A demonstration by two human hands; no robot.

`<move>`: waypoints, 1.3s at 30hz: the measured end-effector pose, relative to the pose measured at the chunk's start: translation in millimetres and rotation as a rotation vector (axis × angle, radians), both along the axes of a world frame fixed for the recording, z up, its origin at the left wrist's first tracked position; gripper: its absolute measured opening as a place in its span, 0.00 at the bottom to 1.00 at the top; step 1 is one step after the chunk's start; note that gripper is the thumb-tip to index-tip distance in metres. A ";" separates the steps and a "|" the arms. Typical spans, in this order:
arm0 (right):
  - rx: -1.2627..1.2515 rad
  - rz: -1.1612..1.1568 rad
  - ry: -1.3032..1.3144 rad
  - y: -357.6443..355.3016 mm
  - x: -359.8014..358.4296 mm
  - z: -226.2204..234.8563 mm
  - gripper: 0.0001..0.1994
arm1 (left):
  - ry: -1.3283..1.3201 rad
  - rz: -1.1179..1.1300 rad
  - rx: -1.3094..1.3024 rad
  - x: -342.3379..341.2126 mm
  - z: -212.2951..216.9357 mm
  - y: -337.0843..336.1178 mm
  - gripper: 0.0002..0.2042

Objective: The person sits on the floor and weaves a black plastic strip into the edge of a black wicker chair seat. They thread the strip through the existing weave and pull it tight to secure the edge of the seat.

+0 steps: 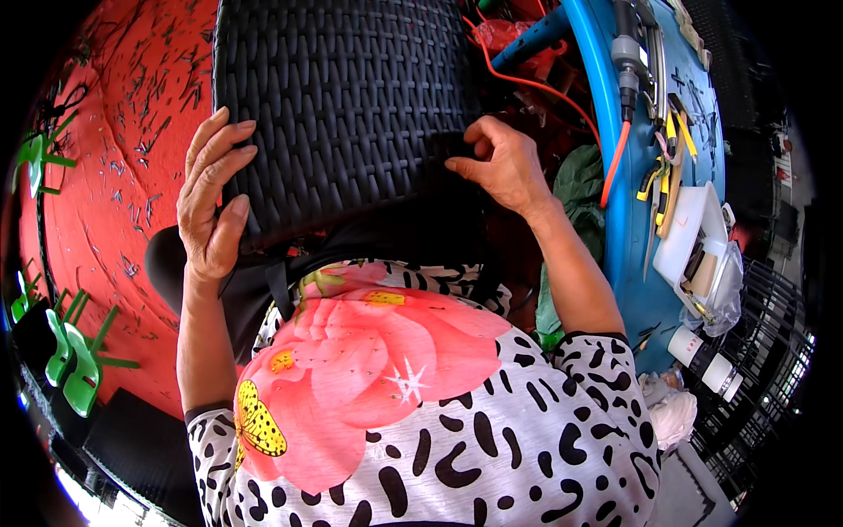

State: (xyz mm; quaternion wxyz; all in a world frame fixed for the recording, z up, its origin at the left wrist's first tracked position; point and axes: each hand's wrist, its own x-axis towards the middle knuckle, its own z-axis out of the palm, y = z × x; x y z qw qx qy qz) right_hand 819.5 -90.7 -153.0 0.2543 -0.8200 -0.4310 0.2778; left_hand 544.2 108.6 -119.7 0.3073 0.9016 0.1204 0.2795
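Note:
A black woven wicker panel (342, 97), part of a piece of furniture, stands in front of me and fills the upper middle. My left hand (211, 198) grips its left edge, fingers spread over the weave and thumb at the lower corner. My right hand (500, 162) rests at the panel's lower right side, fingertips pinched against the weave; whether it holds a strand cannot be told. My patterned shirt fills the lower middle.
A red surface (114, 176) strewn with short dark offcuts lies to the left, with green clamps (75, 360) at its edge. A blue table (641, 237) on the right carries an orange hose (615, 158), yellow-handled tools (663, 176), a white container (694, 237) and a spray can (707, 360).

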 end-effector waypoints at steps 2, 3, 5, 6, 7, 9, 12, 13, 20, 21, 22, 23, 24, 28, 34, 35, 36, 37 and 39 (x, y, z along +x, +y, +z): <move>0.094 -0.010 0.156 -0.6 -1.9 -9.9 0.14 | -0.008 -0.006 -0.002 0.6 -0.5 1.2 0.19; 0.094 -0.029 0.205 -0.1 -3.1 -12.8 0.14 | -0.012 -0.008 -0.001 0.6 -0.9 1.5 0.19; 0.093 -0.069 0.301 1.5 -5.3 -15.9 0.14 | -0.019 -0.011 0.002 0.5 -2.1 1.8 0.19; 0.077 -0.058 0.265 2.8 -5.8 -15.7 0.14 | -0.022 -0.012 0.003 0.8 -2.5 1.7 0.19; 0.062 -0.048 0.229 4.5 -6.2 -14.8 0.14 | -0.026 -0.013 0.003 0.8 -2.8 1.5 0.19; 0.033 -0.032 0.172 7.5 -7.3 -11.7 0.14 | -0.024 -0.013 0.003 0.4 -3.8 1.9 0.18; 0.008 -0.020 0.142 10.0 -7.8 -8.7 0.15 | -0.029 -0.016 0.000 1.2 -4.4 2.3 0.18; 0.009 -0.019 0.154 9.9 -6.9 -9.7 0.15 | -0.032 -0.017 -0.001 1.4 -4.0 2.3 0.18; 0.077 -0.025 0.211 13.7 -10.9 -8.5 0.14 | -0.038 -0.021 0.003 0.2 -3.8 3.1 0.18; 0.053 -0.020 0.169 15.1 -12.6 -6.7 0.14 | -0.041 -0.026 -0.002 0.7 -4.0 3.1 0.18; 0.030 -0.015 0.128 16.6 -14.2 -4.6 0.15 | -0.044 -0.030 -0.007 0.9 -4.2 3.2 0.18; 0.007 -0.010 0.086 17.7 -15.5 -3.9 0.15 | -0.042 -0.030 -0.004 0.6 -4.2 3.2 0.18; 0.003 -0.007 0.071 18.3 -16.0 -3.5 0.16 | -0.042 -0.031 -0.003 0.6 -4.0 3.2 0.18; -0.008 -0.001 0.045 19.9 -17.2 -2.9 0.16 | -0.052 -0.038 -0.009 1.3 -4.8 3.2 0.18; 0.005 0.021 0.154 21.2 -17.3 -1.4 0.18 | -0.063 -0.046 -0.010 0.3 -5.1 3.7 0.18; 0.014 0.021 0.182 21.6 -17.6 -1.8 0.18 | -0.064 -0.046 -0.009 -0.1 -5.1 3.8 0.18; 0.009 0.021 0.177 22.7 -18.4 -0.6 0.18 | -0.064 -0.046 -0.009 -0.4 -5.8 4.0 0.18; 0.004 0.022 0.173 23.9 -19.5 1.8 0.18 | -0.064 -0.046 -0.008 -0.6 -6.2 4.3 0.18; 0.007 0.026 0.141 25.0 -22.2 3.2 0.17 | -0.061 -0.051 -0.007 -0.5 -6.0 4.7 0.18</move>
